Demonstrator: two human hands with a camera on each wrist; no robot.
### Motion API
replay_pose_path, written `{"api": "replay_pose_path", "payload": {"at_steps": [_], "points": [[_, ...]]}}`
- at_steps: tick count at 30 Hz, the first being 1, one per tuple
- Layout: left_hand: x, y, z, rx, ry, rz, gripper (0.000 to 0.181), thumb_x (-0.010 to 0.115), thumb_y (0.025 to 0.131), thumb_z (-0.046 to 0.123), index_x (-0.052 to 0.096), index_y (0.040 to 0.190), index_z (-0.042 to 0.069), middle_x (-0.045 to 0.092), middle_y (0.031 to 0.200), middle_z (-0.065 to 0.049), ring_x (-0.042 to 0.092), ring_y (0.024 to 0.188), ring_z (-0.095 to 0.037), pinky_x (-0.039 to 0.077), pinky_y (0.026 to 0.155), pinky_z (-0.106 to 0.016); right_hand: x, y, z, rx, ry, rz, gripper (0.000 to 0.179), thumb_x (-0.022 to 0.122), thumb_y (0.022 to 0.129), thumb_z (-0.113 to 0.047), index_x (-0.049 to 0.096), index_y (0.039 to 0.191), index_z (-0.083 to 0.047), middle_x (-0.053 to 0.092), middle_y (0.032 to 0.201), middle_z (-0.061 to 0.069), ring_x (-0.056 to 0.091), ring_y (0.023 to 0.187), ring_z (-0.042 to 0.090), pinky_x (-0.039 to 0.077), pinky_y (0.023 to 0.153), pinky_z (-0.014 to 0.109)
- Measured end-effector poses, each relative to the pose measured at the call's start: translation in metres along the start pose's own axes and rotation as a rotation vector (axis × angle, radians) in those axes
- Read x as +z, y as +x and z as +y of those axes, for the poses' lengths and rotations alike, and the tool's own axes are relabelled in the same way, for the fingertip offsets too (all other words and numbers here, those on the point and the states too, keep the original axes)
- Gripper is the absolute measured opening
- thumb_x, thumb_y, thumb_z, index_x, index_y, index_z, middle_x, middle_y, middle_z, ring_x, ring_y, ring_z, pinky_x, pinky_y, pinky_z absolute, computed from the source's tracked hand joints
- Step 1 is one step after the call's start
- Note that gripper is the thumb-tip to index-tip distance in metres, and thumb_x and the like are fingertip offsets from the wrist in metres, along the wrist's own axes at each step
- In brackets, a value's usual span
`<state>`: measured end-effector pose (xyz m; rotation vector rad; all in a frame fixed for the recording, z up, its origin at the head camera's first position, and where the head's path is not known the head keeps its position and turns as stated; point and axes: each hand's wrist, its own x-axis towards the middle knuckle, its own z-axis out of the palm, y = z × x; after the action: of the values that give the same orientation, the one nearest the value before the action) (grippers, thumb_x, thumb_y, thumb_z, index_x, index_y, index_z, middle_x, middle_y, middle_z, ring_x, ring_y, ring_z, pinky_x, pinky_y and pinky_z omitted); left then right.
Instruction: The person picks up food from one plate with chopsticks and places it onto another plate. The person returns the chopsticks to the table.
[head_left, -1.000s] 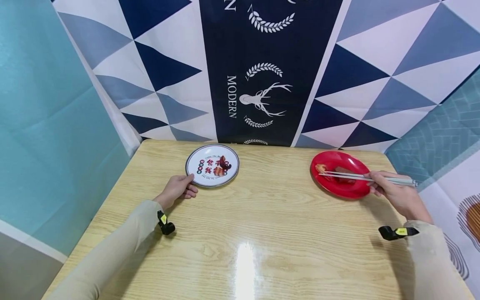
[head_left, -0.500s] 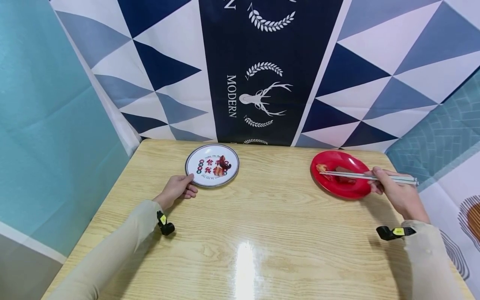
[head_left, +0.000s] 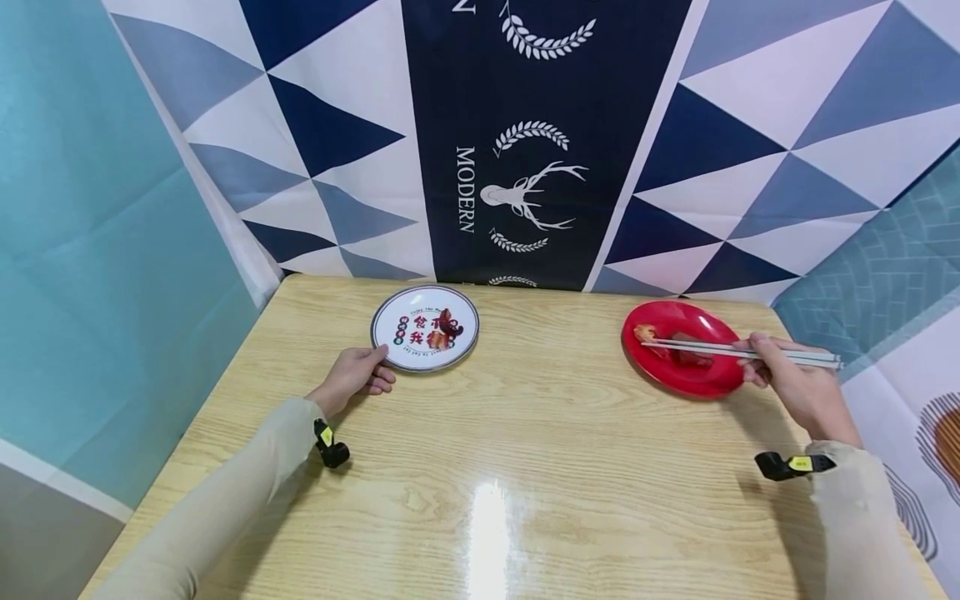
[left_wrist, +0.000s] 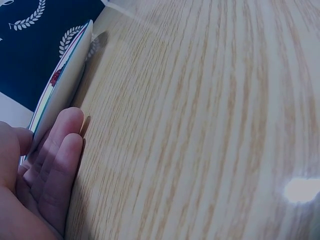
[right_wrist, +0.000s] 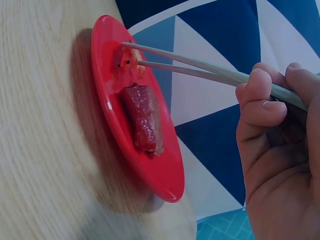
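At the far left of the table my left hand pinches the near rim of a white plate, thumb over the edge and fingers below it. Red characters and reddish-brown, food-like shapes show on this plate. My right hand holds a pair of pale chopsticks over a red plate. Their tips are slightly parted, right at an orange piece of food with red underneath. Beside it on the red plate lies a dark red-brown chunk of meat.
The light wood table ends at a patterned cloth wall close behind both plates. A teal panel borders the left side. Open tabletop lies between the two plates, and a bright light reflection shows near the front.
The chopsticks' angle over the red plate has shifted slightly, their tips staying near the orange food. My left hand and the white plate keep their places.
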<state>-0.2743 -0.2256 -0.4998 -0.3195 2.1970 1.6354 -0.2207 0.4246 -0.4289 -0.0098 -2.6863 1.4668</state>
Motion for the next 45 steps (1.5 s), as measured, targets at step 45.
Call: {"api": "replay_pose_path", "payload": {"at_steps": [45], "points": [[0.000, 0.000, 0.002, -0.001, -0.011, 0.004, 0.050, 0.044, 0.111, 0.043, 0.063, 0.119, -0.002, 0.074, 0.080, 0.001, 0.071, 0.066, -0.008, 0.061, 0.064, -0.022, -0.002, 0.007, -0.038, 0.002, -0.039, -0.041, 0.055, 0.045, 0.108, -0.049, 0.064, 0.119, 0.001, 0.063, 0.074, -0.001, 0.055, 0.067, 0.013, 0.044, 0.062, 0.025]]}}
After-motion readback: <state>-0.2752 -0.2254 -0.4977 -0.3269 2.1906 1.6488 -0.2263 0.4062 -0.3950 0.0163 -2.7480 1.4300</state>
